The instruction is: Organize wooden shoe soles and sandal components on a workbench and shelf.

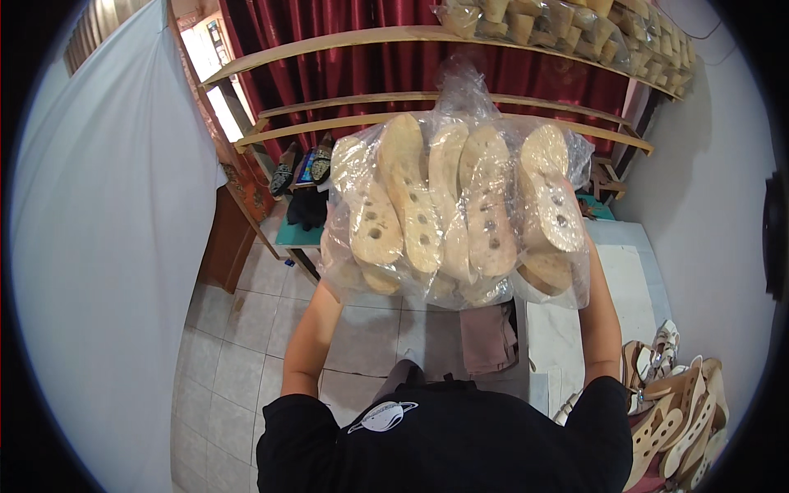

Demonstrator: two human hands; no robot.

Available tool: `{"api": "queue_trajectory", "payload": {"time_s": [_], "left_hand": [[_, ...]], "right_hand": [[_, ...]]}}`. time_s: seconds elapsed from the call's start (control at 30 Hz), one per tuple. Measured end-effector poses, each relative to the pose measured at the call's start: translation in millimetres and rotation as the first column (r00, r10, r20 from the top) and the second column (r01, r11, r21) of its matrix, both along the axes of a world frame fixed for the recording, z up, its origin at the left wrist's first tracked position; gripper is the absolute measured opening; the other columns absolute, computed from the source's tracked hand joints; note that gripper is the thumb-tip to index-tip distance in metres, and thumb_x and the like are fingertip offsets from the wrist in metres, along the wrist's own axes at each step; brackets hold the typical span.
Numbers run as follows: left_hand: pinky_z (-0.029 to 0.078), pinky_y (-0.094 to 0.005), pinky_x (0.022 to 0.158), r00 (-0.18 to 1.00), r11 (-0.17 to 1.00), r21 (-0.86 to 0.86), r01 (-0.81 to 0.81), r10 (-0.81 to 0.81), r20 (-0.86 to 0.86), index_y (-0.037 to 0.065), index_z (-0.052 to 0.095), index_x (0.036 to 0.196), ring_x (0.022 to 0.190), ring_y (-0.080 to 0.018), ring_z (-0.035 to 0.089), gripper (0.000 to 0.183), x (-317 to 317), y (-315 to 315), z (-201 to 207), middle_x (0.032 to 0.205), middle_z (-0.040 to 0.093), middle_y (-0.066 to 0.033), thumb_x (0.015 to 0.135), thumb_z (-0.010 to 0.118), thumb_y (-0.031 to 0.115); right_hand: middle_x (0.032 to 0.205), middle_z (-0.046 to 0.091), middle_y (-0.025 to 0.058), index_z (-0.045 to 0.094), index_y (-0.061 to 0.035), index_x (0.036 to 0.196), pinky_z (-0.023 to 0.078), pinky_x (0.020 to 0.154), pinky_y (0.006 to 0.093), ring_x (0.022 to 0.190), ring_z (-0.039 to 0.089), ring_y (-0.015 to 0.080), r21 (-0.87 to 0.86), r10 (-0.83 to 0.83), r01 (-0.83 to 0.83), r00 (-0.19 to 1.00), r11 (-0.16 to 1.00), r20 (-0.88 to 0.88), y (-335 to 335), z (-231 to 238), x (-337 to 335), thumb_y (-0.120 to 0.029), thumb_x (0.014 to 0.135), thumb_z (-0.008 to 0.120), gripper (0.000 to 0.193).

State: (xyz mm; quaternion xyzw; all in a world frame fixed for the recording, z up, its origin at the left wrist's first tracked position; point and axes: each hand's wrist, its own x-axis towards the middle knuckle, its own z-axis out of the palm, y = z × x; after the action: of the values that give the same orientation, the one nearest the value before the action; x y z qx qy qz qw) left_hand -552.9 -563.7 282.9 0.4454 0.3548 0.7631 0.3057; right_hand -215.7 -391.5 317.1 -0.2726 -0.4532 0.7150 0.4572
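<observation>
Extended both forearms forward, well apart, with raised hands at level of bag's sides. Grasped clear plastic bag [467,97] with left hand [329,245] at left edge and right hand [588,240] at right edge; could not make out exact finger placement. Held bag, filled with holed wooden soles [491,209], above tiled floor [246,316], before wooden shelf boards [329,48] and red curtain [345,76].

Wooden shelf [329,43]: clear bags of wooden blocks [567,31]. Teal table [296,236]: black item [307,208].
</observation>
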Motion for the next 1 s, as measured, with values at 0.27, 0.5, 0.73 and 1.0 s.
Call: {"api": "queue_trajectory", "payload": {"time_s": [0.27, 0.5, 0.73, 1.0], "left_hand": [[0.049, -0.0339, 0.075, 0.926, 0.952, 0.156, -0.264, 0.296, -0.236, 0.004, 0.054, 0.115, 0.084, -0.0224, 0.061, 0.044, -68.4, 18.3, 64.0, 0.101, 0.063, -0.0116, 0.083, 0.056, 0.033], [0.050, -0.0323, 0.073, 0.751, 0.827, 0.381, -0.414, 0.547, -0.370, 0.003, 0.056, 0.113, 0.081, -0.0213, 0.062, 0.043, -132.8, 34.6, 122.6, 0.098, 0.064, -0.0110, 0.082, 0.059, 0.032], [0.049, -0.0304, 0.069, 0.519, 0.629, 0.608, -0.484, 0.766, -0.380, 0.003, 0.058, 0.109, 0.076, -0.0192, 0.062, 0.041, -193.8, 70.4, 195.9, 0.092, 0.065, -0.0096, 0.079, 0.063, 0.030], [0.044, -0.0316, 0.089, 0.222, 0.557, 0.734, -0.388, 0.830, -0.512, 0.005, 0.043, 0.125, 0.104, -0.0181, 0.053, 0.044, -277.4, 129.6, 219.9, 0.116, 0.055, -0.0062, 0.087, 0.058, 0.021]], "right_hand": [[0.097, 0.063, 0.0062, 0.056, -0.0041, 0.112, 0.052, 0.072, 0.0248, 0.080, 0.063, 0.0121, 0.104, 0.183, -0.172, 0.977, 0.980, -0.109, 49.3, 82.6, -98.5, -0.044, 0.087, 0.052, 0.047], [0.102, 0.062, 0.0067, 0.055, -0.0041, 0.114, 0.050, 0.079, 0.0268, 0.088, 0.061, 0.0126, 0.205, 0.213, -0.180, 0.966, 0.962, -0.149, 59.1, 139.7, -154.8, -0.041, 0.089, 0.050, 0.045], [0.102, 0.062, 0.0066, 0.055, -0.0040, 0.114, 0.050, 0.080, 0.0269, 0.089, 0.061, 0.0126, 0.337, 0.290, -0.212, 0.936, 0.917, -0.198, 80.3, 191.0, -226.0, -0.039, 0.090, 0.049, 0.043], [0.103, 0.062, 0.0065, 0.054, -0.0038, 0.115, 0.050, 0.080, 0.0270, 0.090, 0.060, 0.0127, 0.418, 0.350, -0.233, 0.908, 0.878, -0.229, 122.7, 240.6, -274.8, -0.037, 0.090, 0.049, 0.042]]}}
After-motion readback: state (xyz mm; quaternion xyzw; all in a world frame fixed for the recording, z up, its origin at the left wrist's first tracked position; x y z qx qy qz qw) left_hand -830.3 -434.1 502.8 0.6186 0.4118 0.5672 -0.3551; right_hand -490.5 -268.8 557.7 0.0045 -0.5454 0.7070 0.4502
